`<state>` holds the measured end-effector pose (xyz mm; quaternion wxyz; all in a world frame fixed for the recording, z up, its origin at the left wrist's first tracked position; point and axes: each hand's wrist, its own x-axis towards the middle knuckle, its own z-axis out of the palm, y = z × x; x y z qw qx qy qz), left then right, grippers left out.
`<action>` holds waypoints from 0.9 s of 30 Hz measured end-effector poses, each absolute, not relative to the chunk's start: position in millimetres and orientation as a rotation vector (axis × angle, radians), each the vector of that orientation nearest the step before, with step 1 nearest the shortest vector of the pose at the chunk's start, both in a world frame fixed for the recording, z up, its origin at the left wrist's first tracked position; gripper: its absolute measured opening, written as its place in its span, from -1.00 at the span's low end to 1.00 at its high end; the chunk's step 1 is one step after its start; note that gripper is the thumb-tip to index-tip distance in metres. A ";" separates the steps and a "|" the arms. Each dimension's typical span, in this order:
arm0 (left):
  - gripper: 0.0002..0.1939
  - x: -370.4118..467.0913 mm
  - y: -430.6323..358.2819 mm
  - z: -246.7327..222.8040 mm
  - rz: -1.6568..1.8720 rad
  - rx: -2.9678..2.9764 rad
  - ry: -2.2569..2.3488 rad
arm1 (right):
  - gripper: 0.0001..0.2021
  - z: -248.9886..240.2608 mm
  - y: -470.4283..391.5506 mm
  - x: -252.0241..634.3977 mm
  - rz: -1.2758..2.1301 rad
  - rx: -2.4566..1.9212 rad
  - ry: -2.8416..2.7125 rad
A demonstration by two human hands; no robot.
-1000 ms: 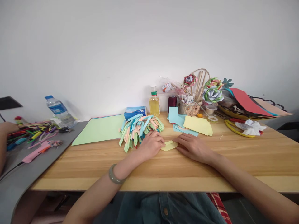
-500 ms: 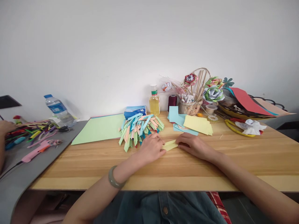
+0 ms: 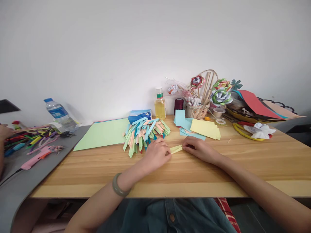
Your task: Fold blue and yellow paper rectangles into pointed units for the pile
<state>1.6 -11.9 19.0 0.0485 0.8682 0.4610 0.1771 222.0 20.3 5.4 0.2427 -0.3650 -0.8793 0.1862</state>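
Note:
A small folded piece of yellow paper lies on the wooden table between my hands. My left hand is closed on its left end, and my right hand pinches its right end. Parts of the paper are hidden beneath my fingers. Just behind my left hand is a heap of folded paper strips in green, blue and peach. Beyond my right hand sit a stack of yellow paper rectangles and some blue paper pieces.
Green sheets lie at left, beside a tissue pack. A bottle of yellow liquid, thread spool and flower basket line the wall. A pink glue gun rests near another person's hand.
The yellow paper now looks narrower, its near part folded over. Both hands have barely shifted and still hold its ends.

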 end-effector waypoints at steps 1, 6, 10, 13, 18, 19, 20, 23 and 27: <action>-0.88 1.7 -11.8 19.2 0.557 2.605 1.420 | -0.78 5.9 19.5 220.9 0.508 -1.016 -2.396; -0.83 2.6 -9.3 16.9 0.629 2.437 1.453 | -0.82 4.8 17.4 218.2 0.464 -1.114 -2.370; -0.81 3.9 -7.2 13.2 0.680 2.405 1.448 | -0.84 -0.6 19.3 217.0 0.407 -1.140 -2.368; -0.81 5.1 -6.1 10.8 0.675 2.405 1.469 | -0.84 -3.8 20.6 216.4 0.358 -1.138 -2.372; -0.83 6.5 -5.2 8.7 0.654 2.402 1.518 | -0.83 -3.2 20.2 217.1 0.371 -1.115 -2.391; -0.83 6.7 -5.1 8.5 0.651 2.404 1.525 | -0.83 -2.7 20.2 217.1 0.386 -1.112 -2.397; -0.83 6.8 -4.9 8.5 0.646 2.405 1.532 | -0.83 -2.3 20.3 216.9 0.397 -1.112 -2.401; -0.84 7.5 -4.1 8.6 0.622 2.400 1.559 | -0.84 -1.9 21.3 215.3 0.391 -1.140 -2.405; -0.87 8.9 -3.3 9.1 0.582 2.400 1.578 | -0.86 -2.3 23.0 212.6 0.347 -1.176 -2.411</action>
